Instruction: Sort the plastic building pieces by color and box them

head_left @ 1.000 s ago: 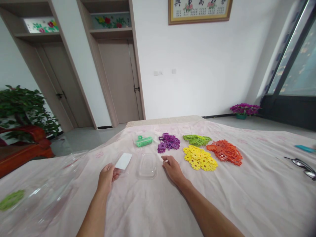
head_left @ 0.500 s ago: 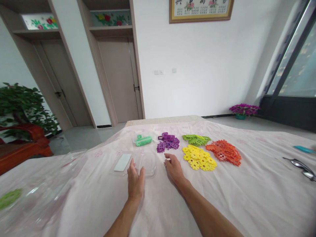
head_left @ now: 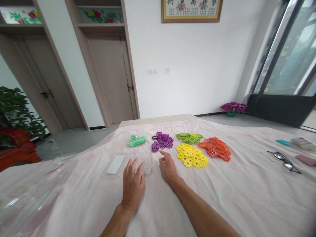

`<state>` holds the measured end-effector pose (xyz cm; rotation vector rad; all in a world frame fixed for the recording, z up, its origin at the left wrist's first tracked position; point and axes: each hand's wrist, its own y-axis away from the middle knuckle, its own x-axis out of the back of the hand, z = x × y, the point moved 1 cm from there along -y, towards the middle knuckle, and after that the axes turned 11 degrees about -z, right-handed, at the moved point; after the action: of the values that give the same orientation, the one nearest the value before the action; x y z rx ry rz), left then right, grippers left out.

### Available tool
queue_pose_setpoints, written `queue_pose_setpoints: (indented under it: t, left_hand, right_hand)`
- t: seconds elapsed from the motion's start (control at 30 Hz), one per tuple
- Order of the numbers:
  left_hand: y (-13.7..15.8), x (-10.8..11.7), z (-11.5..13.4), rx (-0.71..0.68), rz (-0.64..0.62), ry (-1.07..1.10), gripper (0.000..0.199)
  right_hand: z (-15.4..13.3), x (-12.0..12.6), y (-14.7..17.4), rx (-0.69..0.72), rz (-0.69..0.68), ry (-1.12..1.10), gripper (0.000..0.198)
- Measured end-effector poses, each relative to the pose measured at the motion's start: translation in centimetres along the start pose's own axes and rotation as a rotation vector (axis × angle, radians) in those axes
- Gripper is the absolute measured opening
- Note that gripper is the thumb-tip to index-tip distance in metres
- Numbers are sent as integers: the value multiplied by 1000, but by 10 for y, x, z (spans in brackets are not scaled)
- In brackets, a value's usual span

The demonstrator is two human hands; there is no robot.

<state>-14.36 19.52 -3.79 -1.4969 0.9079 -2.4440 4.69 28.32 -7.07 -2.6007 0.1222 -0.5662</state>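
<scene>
My left hand (head_left: 134,184), palm down with its fingers spread, is over the near edge of an open clear plastic box (head_left: 149,171). Whether it touches the box I cannot tell. The lid half with a white label (head_left: 116,164) lies flat on the left. To the right of the box is my right hand (head_left: 168,167), index finger and thumb apart, nothing visible in them. Just beyond it sits a pile of purple plastic pieces (head_left: 165,140). Yellow flower-shaped pieces (head_left: 192,156) are heaped to its right. Green pieces (head_left: 137,142) fill a clear container behind the open box.
Lime-green pieces (head_left: 189,137) and orange pieces (head_left: 217,148) lie in piles at the right. Glasses (head_left: 285,161), a blue item (head_left: 284,142) and a dark red item (head_left: 306,160) are farther right. Clear plastic packaging (head_left: 32,197) covers the left side of the tablecloth (head_left: 247,197).
My left hand has turned palm down and its fingers have spread wider. The right hand keeps nearly the same pose. The view has swung right, bringing more of the table's right side into sight.
</scene>
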Motion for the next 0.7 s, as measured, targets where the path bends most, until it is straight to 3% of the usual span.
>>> queue_pose_setpoints:
  t: [0.13,0.27,0.37,0.5,0.6,0.7]
  left_hand:
    - [1,-7,0,-91,-141,7,45]
    - [-3,-3,-4,-72,-178,111,11]
    - [-6,3,-10,-65,-189,200,23]
    - [-9,8,-29,-5,-129,251,33]
    - [-9,7,-47,115,-4,275,29]
    - [-6,4,-51,192,15,356,44]
  right_hand:
    - [-1,1,0,-28,-6,15,42]
    - [3,1,-1,-59,-2,24,40]
    - [3,9,-3,-45,1,78,38]
    - [-1,39,-9,-25,10,291,41]
    - [-3,74,-13,-107,62,553,41]
    - [2,107,-15,-223,131,783,39]
